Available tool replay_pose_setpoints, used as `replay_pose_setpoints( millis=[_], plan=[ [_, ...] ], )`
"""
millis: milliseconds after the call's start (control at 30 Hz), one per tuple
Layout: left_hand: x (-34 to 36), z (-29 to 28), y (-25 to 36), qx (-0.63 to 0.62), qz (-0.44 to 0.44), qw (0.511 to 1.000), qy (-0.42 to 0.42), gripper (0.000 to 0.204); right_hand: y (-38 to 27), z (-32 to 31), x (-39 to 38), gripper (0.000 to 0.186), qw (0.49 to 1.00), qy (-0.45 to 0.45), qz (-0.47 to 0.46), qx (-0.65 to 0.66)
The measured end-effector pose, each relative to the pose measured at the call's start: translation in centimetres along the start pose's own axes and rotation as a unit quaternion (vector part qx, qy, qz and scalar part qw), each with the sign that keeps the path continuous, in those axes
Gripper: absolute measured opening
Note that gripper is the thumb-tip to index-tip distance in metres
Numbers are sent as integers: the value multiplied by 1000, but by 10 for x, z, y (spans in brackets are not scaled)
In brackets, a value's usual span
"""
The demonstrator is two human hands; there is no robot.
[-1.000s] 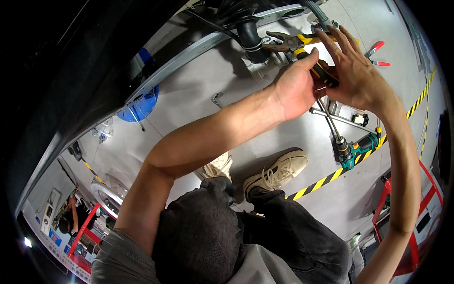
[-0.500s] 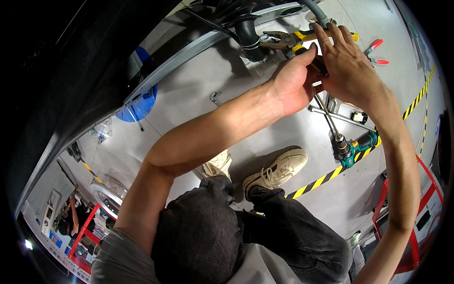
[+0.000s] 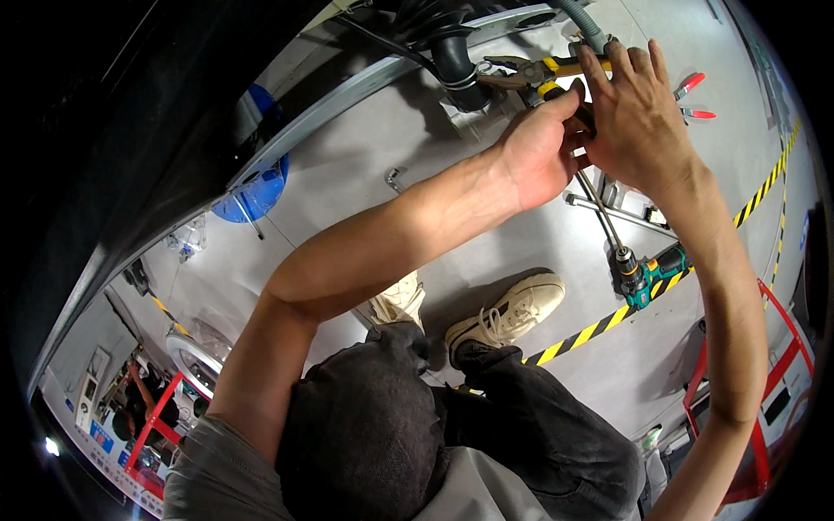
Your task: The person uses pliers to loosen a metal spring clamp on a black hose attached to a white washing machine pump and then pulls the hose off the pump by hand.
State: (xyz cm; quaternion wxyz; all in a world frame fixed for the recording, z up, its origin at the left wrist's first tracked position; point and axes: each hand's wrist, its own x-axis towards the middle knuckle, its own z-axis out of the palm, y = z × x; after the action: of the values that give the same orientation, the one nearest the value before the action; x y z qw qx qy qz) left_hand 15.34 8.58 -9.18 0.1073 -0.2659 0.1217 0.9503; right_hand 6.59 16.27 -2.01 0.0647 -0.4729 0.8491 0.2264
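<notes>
A pair of pliers [image 3: 525, 73] with yellow and black handles lies across the upper part of the view, its jaws at a metal wire clamp [image 3: 464, 84] around a black rubber hose [image 3: 452, 59]. My left hand [image 3: 543, 154] is closed around the lower handle, thumb pointing up. From the right, my right hand [image 3: 637, 122] reaches over both handles, its fingers bent across the upper one. The palm side of the right hand is hidden. Whether the jaws grip the clamp is too small to tell.
A teal cordless drill [image 3: 638, 276] with a long bit lies on the floor beside a metal bar [image 3: 618, 214]. Red-handled pliers [image 3: 691, 85] rest farther right. A small socket wrench [image 3: 393, 180] and a blue round container [image 3: 261, 195] are left. Yellow-black tape [image 3: 573, 339] crosses the floor.
My right hand has shifted slightly left, and its fingers have spread and lifted somewhat over the handle. The left hand and the pliers stay nearly in place.
</notes>
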Motion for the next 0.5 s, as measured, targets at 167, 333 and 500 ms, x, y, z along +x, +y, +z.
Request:
replay_pose_setpoints(
  millis=[167, 333, 500],
  plan=[
    [-2, 8, 4, -8, 3, 1000, -2, 30, 8, 2, 3, 85, 999, 35, -26, 27],
    [-3, -2, 10, 31, -4, 999, -40, 28, 14, -11, 12, 81, 997, 14, -38, 65],
    [-28, -32, 11, 191, 41, 978, 67, 28, 31, 6, 20, 79, 998, -5, -44, 32]
  ],
)
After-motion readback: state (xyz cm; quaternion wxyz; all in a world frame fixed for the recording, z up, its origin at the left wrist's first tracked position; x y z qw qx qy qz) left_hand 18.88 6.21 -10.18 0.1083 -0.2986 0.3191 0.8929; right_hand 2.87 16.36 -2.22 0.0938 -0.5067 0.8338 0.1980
